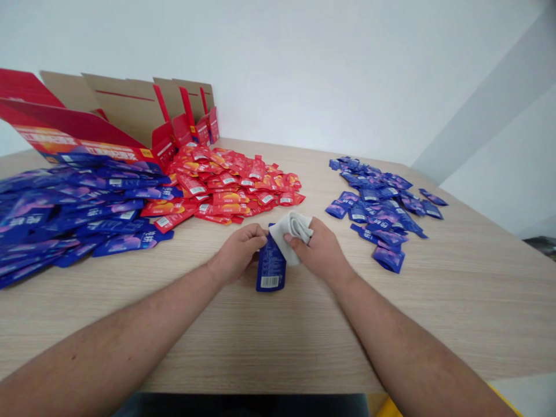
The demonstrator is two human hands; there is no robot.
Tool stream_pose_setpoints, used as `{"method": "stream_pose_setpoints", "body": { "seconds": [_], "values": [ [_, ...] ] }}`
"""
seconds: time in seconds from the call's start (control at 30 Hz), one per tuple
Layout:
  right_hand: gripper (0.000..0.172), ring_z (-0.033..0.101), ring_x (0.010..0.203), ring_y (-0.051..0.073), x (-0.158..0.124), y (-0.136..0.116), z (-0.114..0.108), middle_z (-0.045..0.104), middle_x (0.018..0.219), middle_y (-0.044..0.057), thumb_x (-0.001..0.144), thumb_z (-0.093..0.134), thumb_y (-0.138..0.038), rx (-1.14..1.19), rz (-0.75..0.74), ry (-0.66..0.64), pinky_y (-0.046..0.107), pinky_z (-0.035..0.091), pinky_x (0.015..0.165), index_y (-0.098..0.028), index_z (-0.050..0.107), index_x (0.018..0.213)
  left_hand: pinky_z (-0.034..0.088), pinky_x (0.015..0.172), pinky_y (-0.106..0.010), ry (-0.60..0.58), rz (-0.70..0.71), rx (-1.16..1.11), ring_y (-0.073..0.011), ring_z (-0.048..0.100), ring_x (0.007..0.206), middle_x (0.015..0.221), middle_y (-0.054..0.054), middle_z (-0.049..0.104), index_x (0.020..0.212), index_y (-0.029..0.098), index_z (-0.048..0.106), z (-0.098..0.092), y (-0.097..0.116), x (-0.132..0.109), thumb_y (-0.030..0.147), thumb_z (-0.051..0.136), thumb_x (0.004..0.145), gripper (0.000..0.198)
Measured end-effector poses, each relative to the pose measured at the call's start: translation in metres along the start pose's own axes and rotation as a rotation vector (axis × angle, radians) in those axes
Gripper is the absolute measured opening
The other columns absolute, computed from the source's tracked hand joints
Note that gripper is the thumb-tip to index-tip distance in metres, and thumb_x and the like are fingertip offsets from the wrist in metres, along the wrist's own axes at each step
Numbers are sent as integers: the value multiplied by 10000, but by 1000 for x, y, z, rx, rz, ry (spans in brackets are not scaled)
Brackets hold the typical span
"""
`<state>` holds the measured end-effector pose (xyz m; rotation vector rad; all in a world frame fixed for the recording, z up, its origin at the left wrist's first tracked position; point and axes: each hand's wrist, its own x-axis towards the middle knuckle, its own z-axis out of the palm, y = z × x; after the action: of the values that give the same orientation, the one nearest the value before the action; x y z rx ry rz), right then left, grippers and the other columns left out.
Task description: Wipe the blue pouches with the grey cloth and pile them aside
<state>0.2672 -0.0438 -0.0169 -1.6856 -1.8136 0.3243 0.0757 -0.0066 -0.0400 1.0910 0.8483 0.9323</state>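
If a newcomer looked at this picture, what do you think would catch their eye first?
Probably the bright heap of red pouches near the middle of the table, with blue pouches piled to its left and a looser blue spread at right. The open red cartons at back left also stand out. Front and centre, the left hand grips a single blue pouch, while the right hand holds a pale cloth at its upper part.

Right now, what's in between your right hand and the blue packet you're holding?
A folded white cloth. In the head view, your right hand grips it, and it overlaps the upper part of the blue packet.
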Motion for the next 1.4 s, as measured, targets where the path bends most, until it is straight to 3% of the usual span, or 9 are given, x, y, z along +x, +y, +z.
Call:
{"method": "stream_pose_setpoints", "body": {
  "seconds": [0.17, 0.3, 0.43, 0.57, 0.7, 0.83, 1.2, 1.33, 1.4],
  "values": [
    [249, 623, 867, 212, -1, 0, 0, 654, 936, 46, 887, 690, -446, 76, -155, -141, 332, 463, 780, -215, 666, 976, 353, 521, -234, 7, -18, -28, -97, 458, 520, 579, 57, 541, 668, 202, 533, -1, -1, 0, 246, 745, 611, 224],
    [266, 615, 875, 231, 1, 2, 1, 644, 927, 65, 908, 657, -446, -1, -26, -41, 348, 458, 771, -191, 663, 984, 353, 517, -235, -9, -9, -35, -95, 451, 518, 594, 60, 542, 680, 205, 533, -2, -1, 0, 273, 747, 652, 227],
    [246, 627, 903, 225, 1, 3, 3, 655, 959, 62, 895, 669, -435, 51, -187, -148, 350, 474, 824, -203, 680, 974, 378, 541, -236, -1, -9, -20, -102, 477, 550, 606, 50, 544, 675, 199, 533, -2, -1, 0, 244, 734, 624, 212],
    [299, 642, 919, 241, 2, 6, 4, 679, 972, 84, 902, 654, -449, 51, -8, -40, 357, 477, 800, -178, 667, 1029, 361, 521, -229, -8, 20, -15, -94, 455, 545, 623, 56, 515, 670, 201, 501, -2, -1, 0, 260, 733, 656, 241],
    [311, 657, 909, 242, 3, 8, 5, 706, 967, 77, 875, 682, -473, 72, -40, -63, 358, 487, 796, -194, 671, 1013, 371, 518, -226, -19, 59, 13, -94, 463, 553, 641, 50, 525, 670, 196, 499, -1, 0, -1, 258, 743, 659, 252],
    [323, 677, 946, 270, 6, 10, 4, 734, 1017, 108, 891, 646, -467, 70, 43, 19, 389, 500, 816, -190, 679, 1054, 409, 535, -239, -52, 125, 49, -102, 502, 602, 736, 26, 573, 640, 192, 467, -2, 1, -1, 233, 708, 672, 247],
    [379, 686, 924, 280, 5, 8, 1, 738, 1013, 113, 866, 648, -516, 75, -46, -43, 394, 510, 793, -192, 678, 1061, 350, 535, -232, -102, 165, 388, -107, 458, 578, 625, 43, 515, 671, 194, 534, -6, -1, 0, 240, 649, 705, 129],
    [358, 694, 914, 287, 7, 9, 0, 747, 1008, 126, 879, 630, -469, 58, 20, 0, 408, 517, 800, -175, 685, 1077, 375, 557, -236, -136, 214, 358, -114, 490, 618, 688, 16, 571, 636, 200, 485, -7, -1, 0, 254, 639, 715, 181],
    [372, 695, 939, 287, 7, 9, -1, 748, 1035, 120, 866, 650, -478, 76, -38, -4, 411, 521, 825, -184, 689, 1092, 382, 560, -233, -135, 209, 365, -113, 488, 613, 667, 21, 565, 642, 196, 505, -6, -2, -1, 249, 657, 707, 174]
  ]
}}
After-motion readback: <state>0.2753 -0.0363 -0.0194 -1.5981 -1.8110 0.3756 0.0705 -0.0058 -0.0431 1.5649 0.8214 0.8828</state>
